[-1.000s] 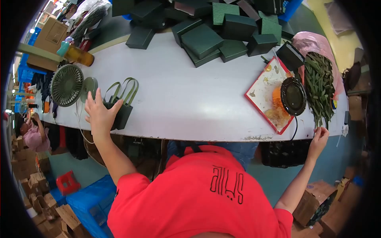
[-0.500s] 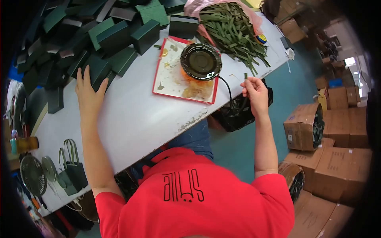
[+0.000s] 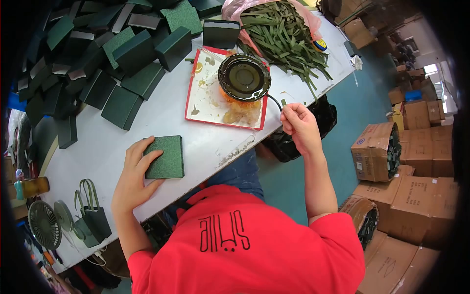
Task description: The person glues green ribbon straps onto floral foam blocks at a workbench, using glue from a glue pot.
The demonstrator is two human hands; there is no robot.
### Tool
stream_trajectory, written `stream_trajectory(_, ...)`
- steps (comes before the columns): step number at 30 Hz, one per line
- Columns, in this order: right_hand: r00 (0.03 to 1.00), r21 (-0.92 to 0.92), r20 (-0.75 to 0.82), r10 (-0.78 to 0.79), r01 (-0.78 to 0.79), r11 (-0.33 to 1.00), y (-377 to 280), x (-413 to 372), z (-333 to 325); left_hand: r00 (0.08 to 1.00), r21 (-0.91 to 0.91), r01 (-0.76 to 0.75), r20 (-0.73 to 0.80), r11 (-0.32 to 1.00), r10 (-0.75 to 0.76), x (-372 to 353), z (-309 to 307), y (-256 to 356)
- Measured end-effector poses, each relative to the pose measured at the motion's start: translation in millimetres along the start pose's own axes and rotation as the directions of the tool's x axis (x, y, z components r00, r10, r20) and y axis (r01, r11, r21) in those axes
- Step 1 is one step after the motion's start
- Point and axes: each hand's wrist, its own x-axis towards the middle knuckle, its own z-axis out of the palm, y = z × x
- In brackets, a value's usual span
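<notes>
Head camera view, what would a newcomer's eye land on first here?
A heap of dark green boxes fills the table's upper left, with a pile of green strips at top right. Between them a black round pot sits on a red-rimmed tray. Nearer, the left hand grips a flat green box, and the right hand pinches one strip just past the table's edge.

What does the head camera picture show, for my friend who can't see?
A person in a red shirt holds a flat green box on a table with the left hand, while the right hand pinches a green strip. Behind lie piled green boxes, a red tray with a round black pot, and a heap of green strips.
</notes>
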Motion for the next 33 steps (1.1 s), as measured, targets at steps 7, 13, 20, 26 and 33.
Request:
stream_trajectory(7, 0.998, -0.080, 0.049, 0.030, -0.026, 0.996, -5.7, 5.5, 31.7, 0.982, 0.150, 0.183, -0.077, 0.972, -0.173, 4.6, 9.6, 40.7)
stream_trajectory(13, 0.999, -0.087, 0.013, 0.035, -0.034, 0.996, -0.3, 15.4, 43.2, 0.964, 0.238, 0.264, -0.078, 0.935, -0.253, 11.7, 35.0, 43.9)
stream_trajectory(20, 0.999, -0.042, -0.025, 0.038, -0.039, 0.998, 7.2, 22.2, 50.7, 0.971, 0.337, 0.236, -0.039, 0.911, -0.237, 9.5, 25.8, 49.6)
stream_trajectory(26, 0.998, 0.047, 0.025, 0.059, -0.060, 0.997, 14.1, 25.9, 43.2, 0.967, 0.241, 0.249, -0.116, 0.938, -0.227, 9.1, 39.0, 42.4)
stream_trajectory(33, 0.995, 0.112, -0.045, -0.086, 0.090, 0.990, 9.1, -0.5, 50.7, 0.969, 0.032, 0.156, -0.197, 0.987, -0.147, 13.7, 39.9, 37.8)
